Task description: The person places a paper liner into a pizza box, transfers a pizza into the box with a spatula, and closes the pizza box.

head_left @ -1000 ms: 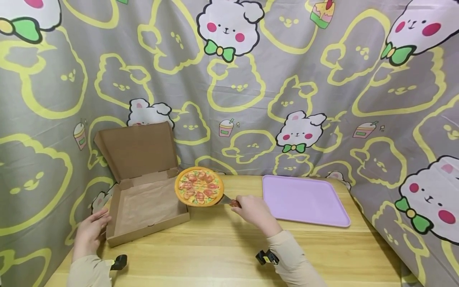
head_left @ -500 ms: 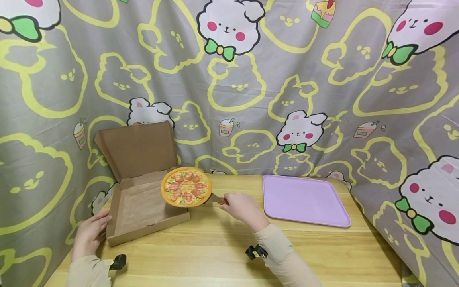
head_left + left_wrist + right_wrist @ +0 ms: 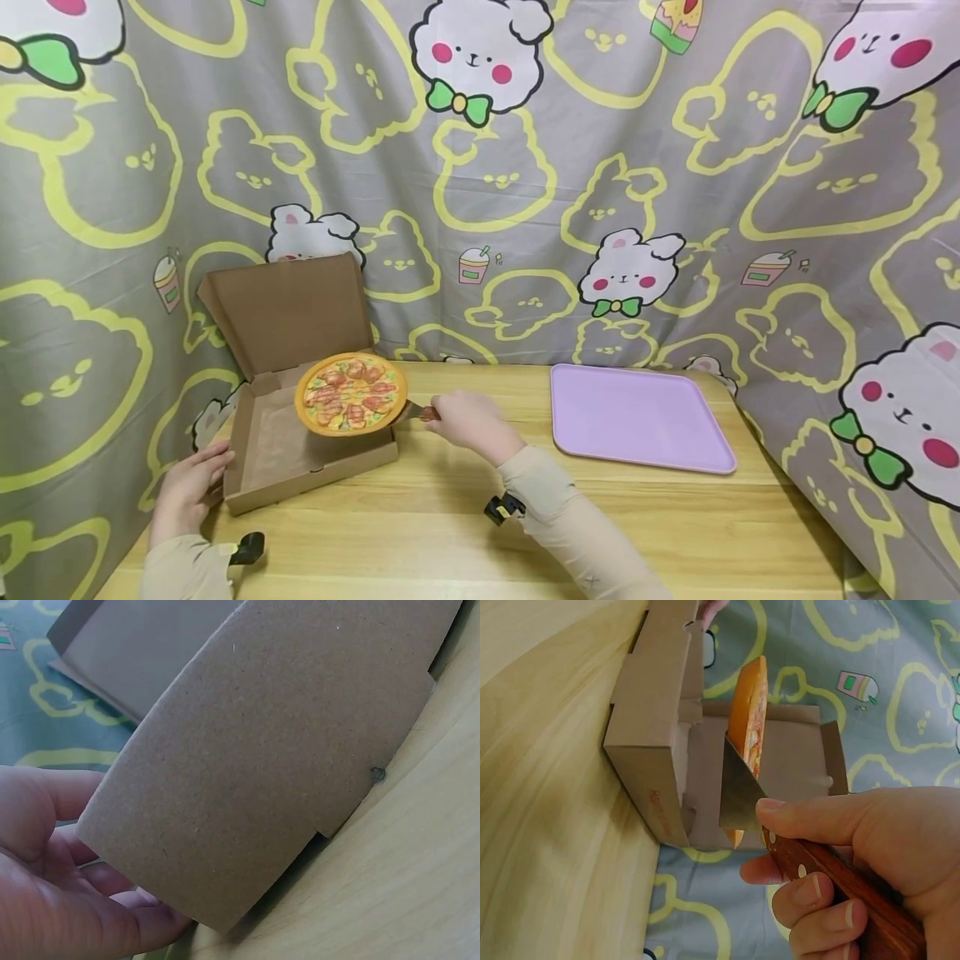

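Note:
A round toy-looking pizza (image 3: 351, 393) with an orange crust and printed-looking toppings sits on the metal blade (image 3: 739, 791) of a pizza server. My right hand (image 3: 468, 425) grips its riveted wooden handle (image 3: 829, 881), thumb along the top. The pizza hovers, slightly tilted, over the right part of an open cardboard pizza box (image 3: 273, 454), whose lid (image 3: 292, 312) stands up at the back. My left hand (image 3: 187, 487) rests against the box's left wall, fingers touching it near the front corner. In the left wrist view, the front wall (image 3: 255, 757) hides some of the fingertips.
A lilac tray (image 3: 637, 421) lies on the wooden table (image 3: 442, 533) at the right. A patterned grey curtain (image 3: 495, 192) hangs close behind the box and tray and along both sides.
My right hand has moved left, carrying the pizza on the server from the box's right edge to above its inside. The left hand and the box have stayed put.

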Demonstrator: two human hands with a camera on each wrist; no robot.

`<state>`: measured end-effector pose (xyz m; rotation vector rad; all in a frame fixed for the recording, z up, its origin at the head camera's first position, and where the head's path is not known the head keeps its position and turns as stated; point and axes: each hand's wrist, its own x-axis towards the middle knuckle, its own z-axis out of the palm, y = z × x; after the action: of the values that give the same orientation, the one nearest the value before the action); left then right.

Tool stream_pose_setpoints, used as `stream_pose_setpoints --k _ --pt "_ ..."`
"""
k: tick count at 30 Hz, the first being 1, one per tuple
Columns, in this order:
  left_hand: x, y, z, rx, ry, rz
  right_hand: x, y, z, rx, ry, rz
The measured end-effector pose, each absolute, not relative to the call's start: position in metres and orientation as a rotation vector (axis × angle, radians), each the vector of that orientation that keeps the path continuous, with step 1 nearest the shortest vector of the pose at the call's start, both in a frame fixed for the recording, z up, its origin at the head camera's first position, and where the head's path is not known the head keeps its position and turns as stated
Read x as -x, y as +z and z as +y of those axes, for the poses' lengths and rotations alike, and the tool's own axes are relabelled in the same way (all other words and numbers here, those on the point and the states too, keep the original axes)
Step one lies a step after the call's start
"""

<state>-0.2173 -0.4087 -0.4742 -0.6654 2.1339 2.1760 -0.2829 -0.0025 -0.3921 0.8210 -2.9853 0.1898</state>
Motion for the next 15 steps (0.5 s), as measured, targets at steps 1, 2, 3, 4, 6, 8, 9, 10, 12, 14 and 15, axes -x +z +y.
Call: stream_pose_setpoints --k 1,2,3,4,6,8,9,10,12,14,15 --pt "0.217 -0.474 -0.409 0.667 2.173 2.137 0.284 -0.392 -0.006 -0.832 0.183 -2.988" --pt "0.217 -0.474 -0.409 0.663 2.172 2.138 0.284 -0.391 -0.009 -0.838 0.178 -2.993" --pt "0.217 -0.474 -0.409 0.662 2.173 2.138 0.285 -0.391 -0.012 -0.847 0.175 -2.995" --pt "0.217 -0.474 -0.409 0.663 2.178 2.135 0.285 -0.391 -0.016 -0.854 0.173 -2.996" --pt "0.217 -0.474 -0.409 0.656 2.18 2.134 0.287 -0.392 -0.022 -0.864 0.172 -2.998" --pt "0.217 -0.474 -0.409 0.647 2.188 2.127 0.288 -0.394 -0.027 -0.87 0.158 -2.993" --pt "0.217 -0.474 -0.409 0.648 2.189 2.125 0.289 -0.395 -0.03 -0.873 0.151 -2.99" --pt "0.217 -0.474 -0.408 0.651 2.19 2.122 0.29 -0.396 -0.032 -0.876 0.143 -2.988" --pt "0.217 -0.473 -0.408 0.648 2.187 2.118 0.291 -0.398 -0.037 -0.886 0.124 -2.978" --pt "0.217 -0.472 -0.408 0.652 2.186 2.115 0.292 -0.401 -0.042 -0.891 0.099 -2.968" --pt "0.217 -0.472 -0.409 0.655 2.187 2.114 0.293 -0.401 -0.044 -0.891 0.084 -2.969"
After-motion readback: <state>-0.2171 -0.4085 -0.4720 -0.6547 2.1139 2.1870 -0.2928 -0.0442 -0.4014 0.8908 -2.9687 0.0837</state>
